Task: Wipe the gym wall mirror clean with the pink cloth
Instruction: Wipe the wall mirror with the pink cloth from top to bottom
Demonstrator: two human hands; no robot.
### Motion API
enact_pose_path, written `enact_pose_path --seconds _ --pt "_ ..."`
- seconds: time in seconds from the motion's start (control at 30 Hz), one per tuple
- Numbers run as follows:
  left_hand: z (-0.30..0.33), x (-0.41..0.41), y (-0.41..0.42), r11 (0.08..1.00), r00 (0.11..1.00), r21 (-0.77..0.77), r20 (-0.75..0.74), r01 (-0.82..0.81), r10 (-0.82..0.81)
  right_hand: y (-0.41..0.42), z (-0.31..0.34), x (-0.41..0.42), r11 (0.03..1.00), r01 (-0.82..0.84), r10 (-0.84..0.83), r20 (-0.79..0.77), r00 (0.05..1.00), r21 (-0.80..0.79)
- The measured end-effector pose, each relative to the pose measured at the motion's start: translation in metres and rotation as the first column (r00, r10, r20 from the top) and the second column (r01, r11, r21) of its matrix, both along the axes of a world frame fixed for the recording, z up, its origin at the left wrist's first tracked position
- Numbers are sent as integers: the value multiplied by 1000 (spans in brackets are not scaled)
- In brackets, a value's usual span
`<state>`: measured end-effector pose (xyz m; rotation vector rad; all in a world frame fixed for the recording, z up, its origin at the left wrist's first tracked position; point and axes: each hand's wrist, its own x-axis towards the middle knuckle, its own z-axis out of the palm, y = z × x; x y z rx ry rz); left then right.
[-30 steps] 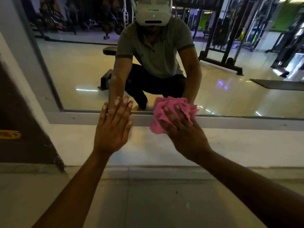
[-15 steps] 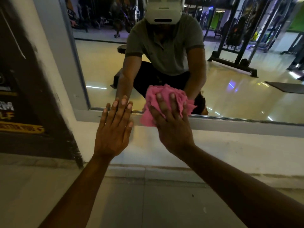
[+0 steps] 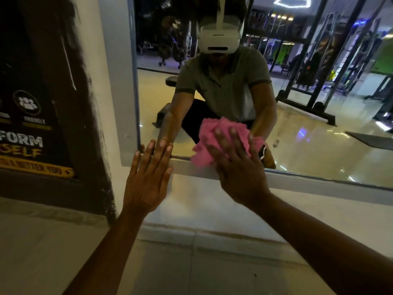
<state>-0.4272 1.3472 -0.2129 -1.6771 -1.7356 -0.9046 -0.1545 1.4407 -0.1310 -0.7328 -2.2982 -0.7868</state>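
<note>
Head cam shows the right hand (image 3: 238, 167) with fingers spread flat, pressing the bunched pink cloth (image 3: 214, 141) against the mirror (image 3: 297, 135) at its bottom edge, left hand (image 3: 146, 179) flat and empty beside it.

Both arms reach forward, the left hand (image 3: 146, 184) flat with fingers straight just left of the pink cloth (image 3: 214, 141), the right hand (image 3: 238, 167) spread flat upon it.
</note>
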Motion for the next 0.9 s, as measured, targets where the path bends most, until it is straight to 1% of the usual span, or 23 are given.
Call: enact_pose_path --seconds 0.07,0.1,0.13,0.17,0.2,0.23,0.27,0.3,0.33,0.43,0.47,0.53,0.6,0.63,0.67,0.7,0.8,0.87,0.9 --pt "-1 -9 1 998 998 18 30 -53 53 3 20 -23 999 42 -44 -145 988 -16" --pt "-3 -12 0 997 996 19 52 -75 73 -1 25 -44 999 37 -42 -148 988 -35" --pt "-6 -14 0 995 993 16 75 -97 96 -5 23 -60 999 9 -12 -70 997 -50" --pt "-8 -15 -1 992 988 14 102 -122 120 -8 13 -66 998 -35 37 47 998 -53" --pt "-11 -18 -4 990 982 5 131 -140 138 -10 -3 -62 996 -77 83 170 982 -45" --pt "-14 -23 -8 990 979 -14 148 -138 139 -12 -19 -48 994 -105 112 254 961 -43" --pt "-18 -30 -12 992 980 -30 153 -121 124 -13 -29 -30 992 -120 128 303 944 -45" --pt "-21 -36 -15 994 981 -42 160 -104 109 -13 -31 -22 993 -115 119 315 942 -32" --pt "-22 -44 -18 993 977 -54 185 -101 109 -13 -28 -30 995 -97 99 298 950 -23" --pt "-23 -53 -22 989 960 -94 246 -116 137 -22 -19 -99 994 -100 105 168 980 -37" --pt "-24 -52 -22 987 960 -95 239 -128 147 -25 -21 -115 994 -105 109 153 982 -39" --pt "-25 -51 -21 989 960 -84 245 -121 138 -26 -37 -108 996 -77 85 175 981 -48" --pt "-27 -58 -26 993 970 -86 220 -83 100 -28 -51 -77 995 -54 67 178 982 -78" --pt "-28 -65 -29 992 977 -97 190 -83 100 -29 -49 -78 997 -47 57 158 986 -68" --pt "-26 -72 -29 990 982 -112 161 -80 98 -27 -46 -91 997 -49 56 122 991 -57" --pt "-24 -78 -29 990 988 -124 133 -68 84 -25 -41 -114 995 -86 90 83 992 -48" --pt "-29 -83 -30 992 991 -118 120 -46 61 -31 -39 -162 989 -142 146 100 984 -41" --pt "-33 -82 -32 991 988 -121 138 -53 70 -27 -53 -144 992 -117 122 161 979 -42" --pt "-37 -82 -34 990 989 -125 123 -64 80 -27 -56 -131 992 -118 124 196 973 -45"
